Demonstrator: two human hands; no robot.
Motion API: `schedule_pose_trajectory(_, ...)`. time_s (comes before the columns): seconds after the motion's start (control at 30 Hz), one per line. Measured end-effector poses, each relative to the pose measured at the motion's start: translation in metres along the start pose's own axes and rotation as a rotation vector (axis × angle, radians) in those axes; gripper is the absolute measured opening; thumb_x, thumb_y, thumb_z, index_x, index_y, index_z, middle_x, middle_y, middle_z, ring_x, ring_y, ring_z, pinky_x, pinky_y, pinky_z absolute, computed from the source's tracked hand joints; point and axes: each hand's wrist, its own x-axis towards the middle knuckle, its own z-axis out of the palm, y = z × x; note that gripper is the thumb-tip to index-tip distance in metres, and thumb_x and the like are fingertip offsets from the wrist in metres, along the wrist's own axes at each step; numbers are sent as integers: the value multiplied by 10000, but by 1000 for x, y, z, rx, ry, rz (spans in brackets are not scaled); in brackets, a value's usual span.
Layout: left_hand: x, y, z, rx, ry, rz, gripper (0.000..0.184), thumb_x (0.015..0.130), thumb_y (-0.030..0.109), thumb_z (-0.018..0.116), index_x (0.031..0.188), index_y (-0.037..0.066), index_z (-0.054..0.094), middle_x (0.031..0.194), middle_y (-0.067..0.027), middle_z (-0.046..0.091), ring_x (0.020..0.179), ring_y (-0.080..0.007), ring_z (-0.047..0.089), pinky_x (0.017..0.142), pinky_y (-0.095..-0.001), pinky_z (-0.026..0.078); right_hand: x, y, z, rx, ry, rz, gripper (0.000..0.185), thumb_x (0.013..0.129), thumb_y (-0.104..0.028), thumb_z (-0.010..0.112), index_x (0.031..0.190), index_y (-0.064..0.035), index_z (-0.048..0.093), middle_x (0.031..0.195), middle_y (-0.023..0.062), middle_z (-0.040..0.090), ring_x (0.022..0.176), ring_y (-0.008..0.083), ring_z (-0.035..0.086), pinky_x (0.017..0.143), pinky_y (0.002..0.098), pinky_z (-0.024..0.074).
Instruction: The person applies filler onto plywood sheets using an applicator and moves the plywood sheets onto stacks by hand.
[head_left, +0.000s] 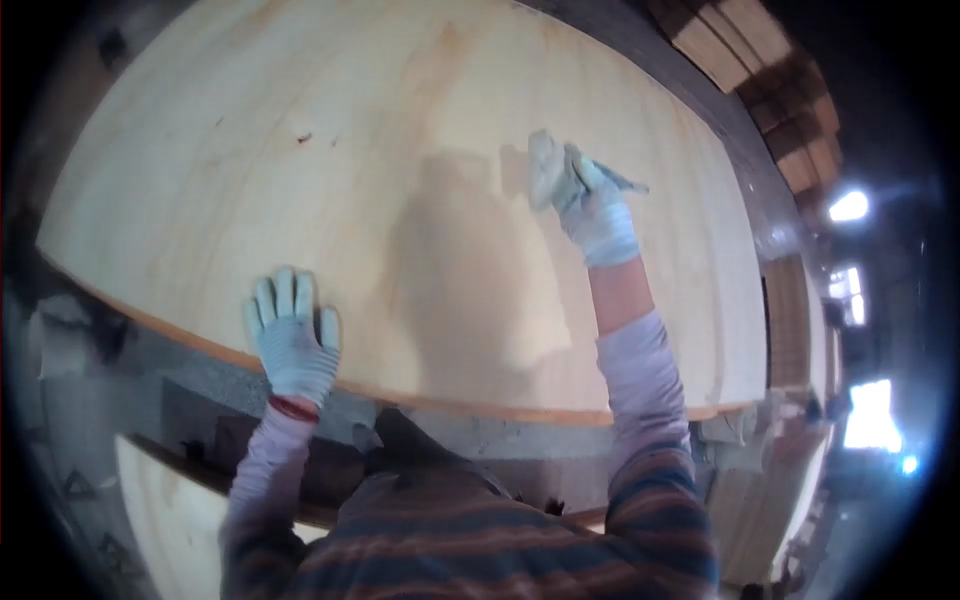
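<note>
While the left hand (295,345) lay spread on the panel (190,210), I saw the right grip (598,215) clenched round a scraper-like tool (545,165): surface work, I judged, next needing flat contact.

Brown stacks (797,120) line the right side, near bright windows (872,417) (blurred by glare).

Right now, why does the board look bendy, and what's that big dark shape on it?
Head view: the wide lens probably makes the board look curved; the dark shape between the left hand and right hand looks like a person's shadow. Head view, right side: white glare and blur.
</note>
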Motion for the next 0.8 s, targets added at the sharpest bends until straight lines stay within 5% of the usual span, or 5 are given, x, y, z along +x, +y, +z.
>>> schedule_pose_trajectory(0.2, 13, 4, -8, -111, -144, -69, 496, 803, 205, 552, 1261, 14, 532, 1349, -229, 465, 1267, -460, 372, 1075, -562, 240, 294, 81, -12, 99, 84, -67, 268, 882, -182, 605, 1089, -12, 619, 1088, 129, 664, 943, 240, 642, 845, 349, 514)
schedule_pose_trajectory(0.27, 21, 1, -11, -140, -215, -80, 498, 798, 196, 550, 1261, 12, 525, 1351, -240, 459, 1275, -484, 357, 1070, -595, 224, 357, 78, -32, -1473, 416, -207, 360, 836, -269, 654, 1054, 17, 638, 1025, 132, 689, 933, 228, 647, 824, 328, 516)
schedule_pose_trajectory(0.4, 14, -4, -8, -166, -151, -40, 530, 767, 279, 594, 1241, 47, 543, 1336, -223, 478, 1246, -501, 388, 1012, -658, 257, 441, 67, -48, -1761, 47, 216, 430, 791, -332, 703, 1032, 23, 669, 987, 129, 704, 931, 219, 655, 814, 317, 512)
schedule_pose_trajectory(0.7, -10, -44, 9, -739, -30, 231, 555, 825, 195, 565, 1333, 14, 435, 1413, -245, 388, 1309, -514, 315, 1059, -618, 255, 50, 116, 80, -1395, -388, 89, 329, 815, -20, 645, 1132, -94, 683, 1062, 92, 702, 920, 151, 658, 841, 269, 508)
schedule_pose_trajectory(0.8, -25, -116, -19, -813, -15, 328, 502, 859, 103, 520, 1344, 7, 436, 1419, -246, 381, 1336, -449, 319, 1101, -532, 255, -126, 163, 108, -1295, -200, 86, 352, 827, 18, 609, 1145, -115, 678, 1064, 90, 701, 929, 161, 668, 840, 278, 518)
